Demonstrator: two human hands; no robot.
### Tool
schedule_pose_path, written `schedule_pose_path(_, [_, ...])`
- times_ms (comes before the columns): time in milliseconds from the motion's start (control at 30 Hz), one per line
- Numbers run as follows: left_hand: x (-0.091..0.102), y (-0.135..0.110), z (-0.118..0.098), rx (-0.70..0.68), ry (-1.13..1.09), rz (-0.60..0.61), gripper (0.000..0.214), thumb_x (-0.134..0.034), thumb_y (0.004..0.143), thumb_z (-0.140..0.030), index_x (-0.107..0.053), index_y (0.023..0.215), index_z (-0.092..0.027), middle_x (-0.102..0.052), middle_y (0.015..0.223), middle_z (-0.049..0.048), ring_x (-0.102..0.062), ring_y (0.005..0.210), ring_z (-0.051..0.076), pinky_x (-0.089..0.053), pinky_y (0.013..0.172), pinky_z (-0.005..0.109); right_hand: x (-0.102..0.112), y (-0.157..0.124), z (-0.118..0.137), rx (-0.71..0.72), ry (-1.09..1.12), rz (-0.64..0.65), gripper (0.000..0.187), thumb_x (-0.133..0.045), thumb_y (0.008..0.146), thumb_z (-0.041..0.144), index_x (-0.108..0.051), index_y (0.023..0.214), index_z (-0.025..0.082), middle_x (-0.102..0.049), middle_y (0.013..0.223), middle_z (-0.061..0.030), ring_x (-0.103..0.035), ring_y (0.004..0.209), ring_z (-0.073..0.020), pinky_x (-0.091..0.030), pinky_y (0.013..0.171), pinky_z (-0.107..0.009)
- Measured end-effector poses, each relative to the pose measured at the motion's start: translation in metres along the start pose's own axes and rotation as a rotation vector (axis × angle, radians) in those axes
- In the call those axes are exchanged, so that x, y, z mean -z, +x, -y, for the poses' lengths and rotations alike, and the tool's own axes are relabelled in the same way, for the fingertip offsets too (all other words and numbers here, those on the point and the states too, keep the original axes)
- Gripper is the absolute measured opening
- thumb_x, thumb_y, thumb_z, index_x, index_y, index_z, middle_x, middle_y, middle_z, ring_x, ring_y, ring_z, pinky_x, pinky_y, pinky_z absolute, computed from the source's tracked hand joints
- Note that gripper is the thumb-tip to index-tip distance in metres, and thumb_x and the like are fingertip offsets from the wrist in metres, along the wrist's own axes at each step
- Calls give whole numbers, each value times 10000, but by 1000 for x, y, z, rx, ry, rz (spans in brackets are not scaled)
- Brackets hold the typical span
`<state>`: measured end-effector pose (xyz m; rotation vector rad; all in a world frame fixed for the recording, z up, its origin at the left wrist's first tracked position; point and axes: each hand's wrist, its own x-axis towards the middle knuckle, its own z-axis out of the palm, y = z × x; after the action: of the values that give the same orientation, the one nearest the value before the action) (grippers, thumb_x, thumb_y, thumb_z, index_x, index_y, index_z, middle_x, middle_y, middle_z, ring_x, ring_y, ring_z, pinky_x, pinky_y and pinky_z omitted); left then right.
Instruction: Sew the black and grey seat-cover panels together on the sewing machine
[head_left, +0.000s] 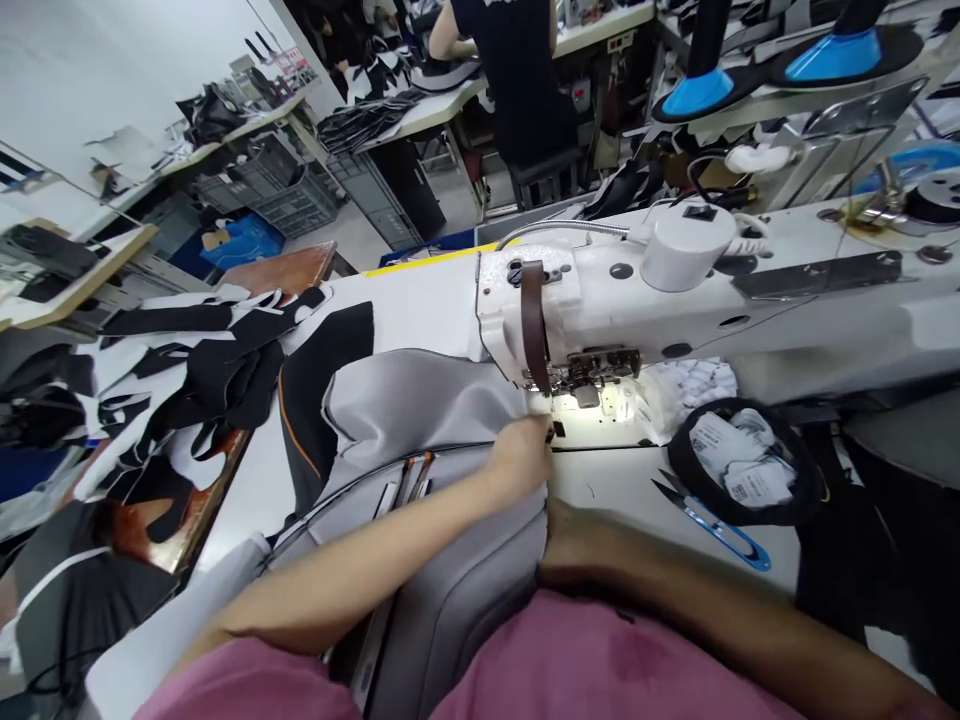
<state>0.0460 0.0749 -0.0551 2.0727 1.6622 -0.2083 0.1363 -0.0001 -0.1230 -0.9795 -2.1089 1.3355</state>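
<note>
A large grey fabric cover with dark piping and seams lies across the sewing machine bed and hangs over my lap. My left hand is closed on the cover's right edge, just in front of the lit needle area. Lower down, my right hand is against the same edge, close to my body; its fingers are hidden by the fabric and shadow. A brown strap hangs down the machine head beside the needle.
Right of the hands lie blue-handled thread snips and a black round holder filled with white labels. Black and white cut pieces are heaped on the left. Beyond the machine a person in dark clothing sits at another table.
</note>
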Motion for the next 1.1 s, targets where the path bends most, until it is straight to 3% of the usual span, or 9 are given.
schedule_pose_path(100, [-1, -3, -5, -6, 148, 23, 503, -454, 722, 11, -560, 1192, -132, -646, 1138, 117, -609, 1034, 217, -479, 864, 292, -5, 5, -4, 15, 114, 40, 266, -524, 803, 138, -689, 1010, 168, -732, 832, -48, -643, 739, -181, -544, 729, -263])
schedule_pose_path(233, [7, 5, -6, 18, 264, 88, 375, -459, 759, -38, -589, 1094, -146, -637, 1072, 123, -602, 1038, 250, -481, 869, 341, -7, 7, -6, 95, 52, -17, 235, -477, 863, 147, -668, 983, 212, -722, 842, -45, -628, 841, -204, -502, 906, -369])
schedule_pose_path(333, [11, 12, -5, 5, 322, 65, 307, -476, 777, -84, -596, 1053, -146, -632, 1057, 141, -580, 1080, 291, -467, 892, 403, -6, 2, -8, 240, -114, -43, 215, -484, 871, 183, -671, 955, 244, -707, 807, -44, -612, 928, -236, -345, 1070, -521])
schedule_pose_path(433, [13, 15, -5, 9, 338, 41, 287, -477, 767, -75, -608, 1013, -142, -640, 1014, 144, -599, 1028, 295, -477, 856, 407, -5, -2, -13, 355, -357, -85, 227, -468, 866, 167, -677, 927, 234, -693, 785, -46, -599, 971, -252, -236, 1105, -615])
schedule_pose_path(600, [11, 18, -5, 43, 334, 32, 209, -487, 758, -73, -639, 890, -132, -648, 968, 148, -619, 944, 280, -488, 817, 377, 0, -2, -17, 324, -424, -85, 263, -456, 852, 114, -682, 916, 231, -705, 883, -43, -595, 978, -223, -197, 1140, -581])
schedule_pose_path(833, [13, 22, -1, 63, 301, -16, 224, -500, 758, -108, -647, 922, -152, -660, 932, 118, -613, 942, 265, -479, 812, 360, 16, 1, -7, 263, -496, -22, 283, -482, 840, 133, -720, 956, 232, -714, 979, -74, -602, 981, -249, -279, 1133, -507])
schedule_pose_path(1000, [13, 8, 1, -59, 380, -102, 171, -543, 787, -236, -647, 892, -148, -624, 1018, 143, -566, 1006, 306, -446, 855, 425, 27, -2, 0, 247, -580, 53, 268, -496, 809, 124, -743, 887, 193, -721, 843, -100, -624, 922, -263, -295, 1131, -474])
schedule_pose_path(1100, [9, 2, 1, -107, 327, -101, 195, -502, 848, -261, -625, 939, -140, -624, 996, 131, -575, 955, 275, -456, 830, 391, 30, -4, 4, 232, -586, 61, 277, -487, 794, 97, -742, 878, 165, -721, 831, -115, -638, 896, -267, -316, 1114, -485])
